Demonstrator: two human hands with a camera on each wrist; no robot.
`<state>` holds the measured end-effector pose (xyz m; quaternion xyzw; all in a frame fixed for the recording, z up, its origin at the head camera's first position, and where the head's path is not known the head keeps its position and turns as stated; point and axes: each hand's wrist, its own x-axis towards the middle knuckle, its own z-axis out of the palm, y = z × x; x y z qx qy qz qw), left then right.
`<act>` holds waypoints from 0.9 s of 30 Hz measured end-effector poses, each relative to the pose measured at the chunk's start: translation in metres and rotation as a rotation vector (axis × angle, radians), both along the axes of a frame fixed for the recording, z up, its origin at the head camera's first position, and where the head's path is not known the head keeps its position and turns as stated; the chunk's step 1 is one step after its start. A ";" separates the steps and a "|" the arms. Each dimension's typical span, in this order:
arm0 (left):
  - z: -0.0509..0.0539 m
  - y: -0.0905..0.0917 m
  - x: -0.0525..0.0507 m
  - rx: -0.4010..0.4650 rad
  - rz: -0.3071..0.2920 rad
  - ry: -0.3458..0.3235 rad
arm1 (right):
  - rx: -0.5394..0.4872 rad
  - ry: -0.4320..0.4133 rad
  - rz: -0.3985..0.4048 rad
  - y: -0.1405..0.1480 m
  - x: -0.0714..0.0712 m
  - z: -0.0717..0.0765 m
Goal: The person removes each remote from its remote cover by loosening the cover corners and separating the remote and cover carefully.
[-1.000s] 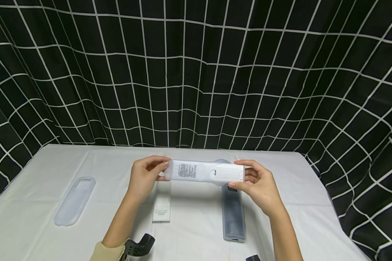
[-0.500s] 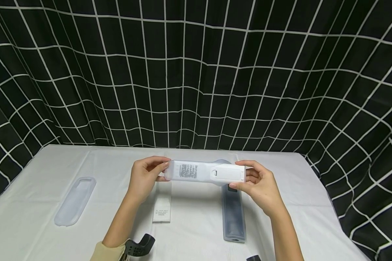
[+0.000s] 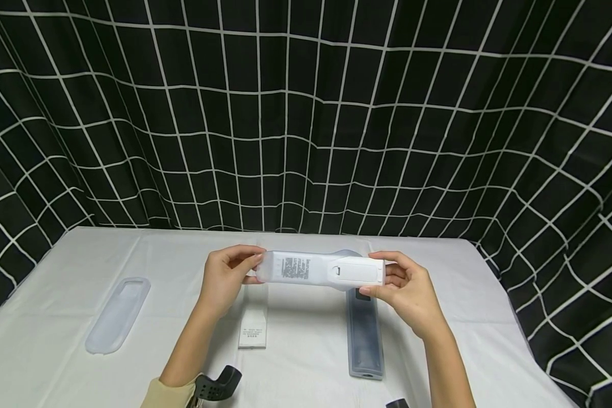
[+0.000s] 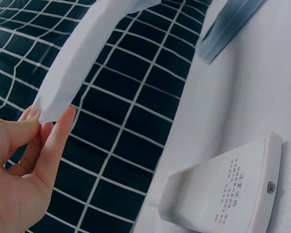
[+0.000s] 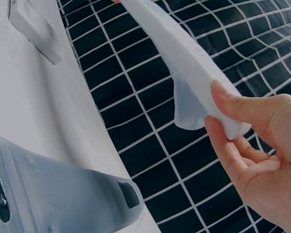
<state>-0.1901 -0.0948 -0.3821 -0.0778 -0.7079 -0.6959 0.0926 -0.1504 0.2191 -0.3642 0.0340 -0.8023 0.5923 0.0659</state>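
Left hand [image 3: 226, 277] pinching translucent sleeve [image 3: 269, 266], right hand [image 3: 410, 292] pinching bare end of white remote [image 3: 359, 270] sitting partly inside, remote hovering above the surface [image 3: 306, 340], short of far edge, pale case [image 3: 116, 318] lying toward left edge

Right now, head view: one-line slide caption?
Left hand pinches a translucent sleeve; right hand grips the white remote partly inside it, above a white cloth.

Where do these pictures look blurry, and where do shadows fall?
Head view: print on the held remote is too fuzzy to read; soft shadow on the tablecloth below. Left wrist view: large print on the lying white remote is clear, smaller lines smudged. Right wrist view: soft shadow there too.
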 end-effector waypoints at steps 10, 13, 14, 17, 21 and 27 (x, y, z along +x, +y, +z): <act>0.000 -0.002 -0.001 0.001 0.003 -0.008 | 0.014 0.001 -0.002 0.002 -0.001 0.001; 0.001 -0.002 0.000 0.005 0.006 -0.006 | 0.016 0.002 -0.001 0.003 -0.001 0.001; 0.002 -0.001 -0.001 0.004 0.008 -0.009 | 0.018 0.000 -0.001 0.003 -0.001 0.001; 0.001 -0.002 -0.001 0.001 0.011 -0.018 | 0.020 -0.001 -0.002 0.004 -0.001 0.001; 0.001 -0.002 -0.002 -0.003 0.014 -0.031 | 0.021 -0.003 -0.003 0.005 -0.002 0.001; 0.002 -0.003 -0.002 -0.005 0.019 -0.027 | 0.019 0.002 0.000 0.006 -0.002 0.002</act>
